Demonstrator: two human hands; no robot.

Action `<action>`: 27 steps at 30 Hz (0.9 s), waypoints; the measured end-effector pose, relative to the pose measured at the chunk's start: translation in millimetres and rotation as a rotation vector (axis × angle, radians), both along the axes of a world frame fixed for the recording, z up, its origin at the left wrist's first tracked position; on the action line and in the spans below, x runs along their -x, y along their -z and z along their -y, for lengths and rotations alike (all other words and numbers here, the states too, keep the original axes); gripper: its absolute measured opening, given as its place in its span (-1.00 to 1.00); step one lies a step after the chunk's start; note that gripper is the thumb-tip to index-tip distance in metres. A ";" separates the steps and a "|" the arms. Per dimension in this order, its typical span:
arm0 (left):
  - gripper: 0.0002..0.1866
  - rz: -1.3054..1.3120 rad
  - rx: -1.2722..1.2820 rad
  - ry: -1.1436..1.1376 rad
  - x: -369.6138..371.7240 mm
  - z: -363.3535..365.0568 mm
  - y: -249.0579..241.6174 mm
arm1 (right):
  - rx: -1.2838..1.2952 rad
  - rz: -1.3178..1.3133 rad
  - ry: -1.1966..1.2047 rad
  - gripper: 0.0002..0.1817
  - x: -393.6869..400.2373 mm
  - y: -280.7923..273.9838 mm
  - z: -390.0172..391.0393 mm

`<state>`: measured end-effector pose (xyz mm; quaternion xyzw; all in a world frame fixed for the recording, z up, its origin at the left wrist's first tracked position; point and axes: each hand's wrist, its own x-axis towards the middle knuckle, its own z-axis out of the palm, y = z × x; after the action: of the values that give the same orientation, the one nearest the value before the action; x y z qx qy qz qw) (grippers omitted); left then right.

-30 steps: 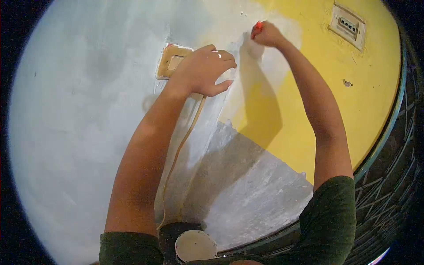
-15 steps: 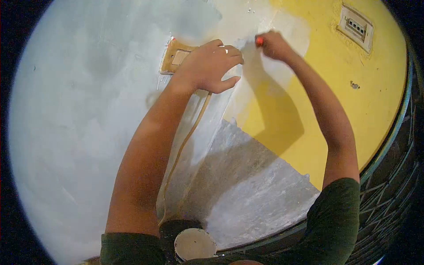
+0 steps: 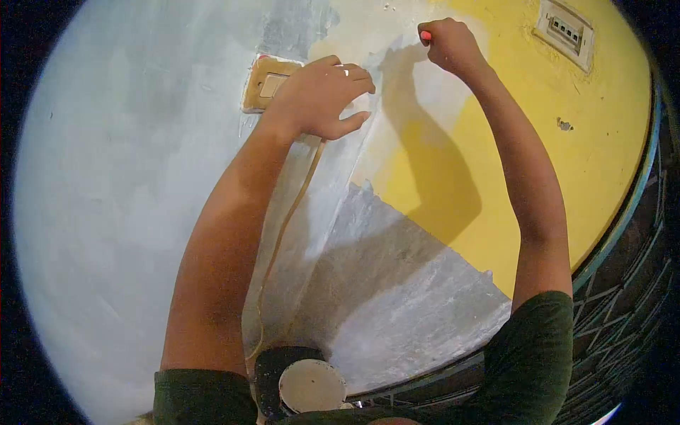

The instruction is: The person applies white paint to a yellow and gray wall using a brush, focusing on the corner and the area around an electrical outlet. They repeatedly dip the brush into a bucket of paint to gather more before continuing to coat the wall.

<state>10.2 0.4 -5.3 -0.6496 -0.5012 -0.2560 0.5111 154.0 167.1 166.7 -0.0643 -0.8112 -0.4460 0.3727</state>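
At one o'clock in the view, the right hand (image 3: 457,48) is closed in a fist, its fingers clamped on a red handle (image 3: 425,35) — only its end shows, and the rest is hidden, so I cannot tell what tool it is. This hand is before the pale patch (image 3: 443,88), beside the yellow paint (image 3: 510,205) of the wall (image 3: 106,212). Near twelve o'clock is the left hand (image 3: 322,99), with thumb and fingers apart and curved. It covers part of a switch plate (image 3: 269,85), which lies toward eleven o'clock; I cannot tell whether they touch. Below this hand, a thin cable (image 3: 292,209) runs down toward seven o'clock. A round pale object (image 3: 312,386) is at six o'clock — a socket plate (image 3: 564,34) near two.
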 end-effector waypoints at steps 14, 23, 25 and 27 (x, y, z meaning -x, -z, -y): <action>-0.67 0.001 0.008 0.019 2.8 -3.4 -0.9 | 0.369 0.374 -0.085 -0.86 28.1 205.3 -39.3; -0.67 0.015 0.011 -0.005 2.1 -4.5 -0.3 | 0.200 -0.068 -0.191 -0.81 11.3 60.0 -29.6; -0.67 0.007 0.011 -0.005 3.6 -5.6 -0.6 | 0.058 0.048 -0.134 -0.76 13.3 75.3 -39.1; -0.67 0.000 0.019 0.001 3.4 -6.2 0.1 | 0.079 0.190 -0.113 -0.80 21.3 121.1 -56.0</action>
<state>6.8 6.6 -5.5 -0.6546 -0.5035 -0.2514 0.5048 132.7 223.0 45.6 0.0097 -0.8622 -0.3959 0.3159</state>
